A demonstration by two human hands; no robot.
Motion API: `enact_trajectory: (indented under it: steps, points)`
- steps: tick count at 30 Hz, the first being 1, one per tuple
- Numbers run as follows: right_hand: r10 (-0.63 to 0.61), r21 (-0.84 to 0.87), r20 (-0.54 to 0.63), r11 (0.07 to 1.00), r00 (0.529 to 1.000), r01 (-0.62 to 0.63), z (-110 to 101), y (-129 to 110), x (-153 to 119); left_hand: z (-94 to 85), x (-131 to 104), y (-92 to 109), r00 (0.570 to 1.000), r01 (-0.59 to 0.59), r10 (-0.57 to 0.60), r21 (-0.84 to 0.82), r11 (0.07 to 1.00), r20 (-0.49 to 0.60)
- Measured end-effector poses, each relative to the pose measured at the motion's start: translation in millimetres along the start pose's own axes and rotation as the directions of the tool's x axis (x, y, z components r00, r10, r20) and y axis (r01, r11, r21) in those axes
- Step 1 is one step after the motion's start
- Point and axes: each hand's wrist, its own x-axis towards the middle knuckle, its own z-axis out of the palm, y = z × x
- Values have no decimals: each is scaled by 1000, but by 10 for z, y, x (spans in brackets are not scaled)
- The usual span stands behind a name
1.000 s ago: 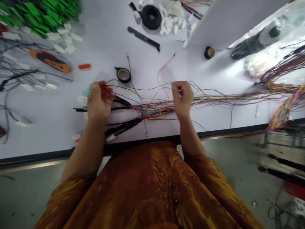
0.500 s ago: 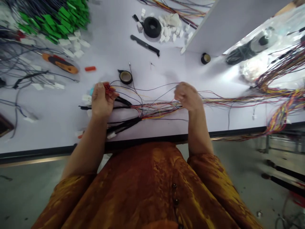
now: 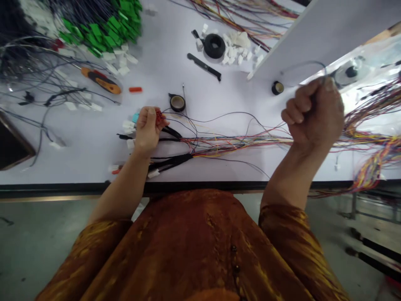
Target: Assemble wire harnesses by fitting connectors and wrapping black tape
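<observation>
My left hand (image 3: 148, 127) is closed around a red connector (image 3: 160, 118) with wires running out of it to the right. Raised over the right side of the table, my right hand (image 3: 316, 110) pinches a thin dark wire (image 3: 308, 62) between thumb and finger; the wire loops up and to the left. Between the hands stretches a wire harness (image 3: 238, 143) of red, yellow and black strands. Its black-taped branches (image 3: 175, 162) lie below and right of my left hand. A roll of black tape (image 3: 177, 103) sits just above the harness.
Green connectors (image 3: 109, 29) are heaped at the upper left, near an orange-handled screwdriver (image 3: 100, 80). A dark cutter (image 3: 204, 67), another tape roll (image 3: 214, 46) and white connectors (image 3: 233, 50) lie at the back. A raised white panel (image 3: 297, 46) stands at the right; coloured wire bundles (image 3: 372, 163) lie beyond.
My right hand has moved right and up from the harness, with a wire pinched in it. My left hand still holds the red connector. The view has shifted slightly.
</observation>
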Motion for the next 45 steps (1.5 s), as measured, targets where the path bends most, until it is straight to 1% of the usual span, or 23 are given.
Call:
enact_trajectory:
  steps: [1, 2, 3, 4, 5, 7, 9, 10, 12, 13, 15, 19, 22, 24, 27, 29, 32, 34, 38, 41, 43, 45]
  points:
    - [24, 86, 72, 996, 997, -30, 188, -136, 89, 11, -7, 4, 1000, -5, 5, -4, 1000, 6]
    - [16, 131, 173, 991, 985, -39, 398, -251, 174, 17, -12, 6, 1000, -8, 8, -6, 1000, 8]
    - [10, 152, 283, 987, 959, -55, 623, -344, 255, 21, -15, 8, 1000, -8, 8, -4, 1000, 8]
    - [5, 137, 385, 989, 923, -63, 858, -411, 333, 23, -18, 10, 1000, -3, 3, 1, 1000, 11]
    - [13, 103, 483, 992, 875, -72, 1098, -455, 406, 25, -22, 15, 1000, 2, -2, 7, 1000, 17]
    - [53, 28, 628, 995, 776, -91, 1574, -481, 522, 31, -32, 29, 999, 17, -18, 27, 999, 36]
    - [66, -32, 704, 998, 707, -62, 2005, -438, 573, 40, -44, 48, 998, 32, -34, 46, 998, 56]
    - [56, -51, 723, 998, 689, -28, 2187, -393, 569, 43, -48, 57, 998, 34, -37, 48, 998, 59]
    - [26, -68, 726, 997, 687, 33, 2451, -256, 506, 49, -52, 73, 997, 40, -42, 27, 999, 57]
    - [17, -67, 719, 997, 695, 45, 2527, -168, 455, 49, -50, 80, 998, 47, -47, 7, 999, 51]
    - [23, -57, 688, 998, 726, 22, 2572, 24, 340, 48, -43, 94, 998, 63, -62, -28, 998, 31]
    - [108, -25, 614, 993, 782, -117, 2416, 346, 121, 55, -45, 144, 997, 71, -70, -28, 997, 44]
    - [148, -39, 526, 988, 838, -150, 2286, 450, -30, 73, -69, 194, 997, 57, -56, -8, 998, 59]
    - [160, -58, 481, 987, 862, -151, 2233, 458, -123, 81, -84, 214, 997, 47, -48, 9, 999, 56]
    - [142, -96, 470, 989, 871, -109, 2208, 407, -219, 76, -95, 208, 998, 19, -21, 38, 999, 63]
    - [106, -164, 472, 986, 875, -31, 2221, 354, -237, 67, -96, 189, 997, 1, -6, 72, 997, 71]
    - [46, -293, 482, 950, 875, 111, 2266, 296, -211, 57, -92, 167, 997, 1, -9, 102, 995, 76]
    - [16, -316, 492, 935, 871, 161, 2291, 291, -192, 57, -88, 163, 997, 11, -18, 92, 996, 74]
    - [3, -244, 519, 959, 855, 144, 2286, 340, -220, 66, -80, 177, 997, 47, -51, 73, 996, 56]
    - [-20, -203, 477, 970, 879, 132, 2255, 371, -300, 73, -81, 190, 995, 82, -85, 59, 995, 50]
    - [-62, -190, 433, 969, 899, 158, 2245, 388, -362, 73, -84, 195, 994, 93, -95, 50, 994, 45]
    - [-96, -187, 419, 964, 903, 189, 2246, 413, -417, 68, -86, 198, 994, 100, -102, 48, 994, 34]
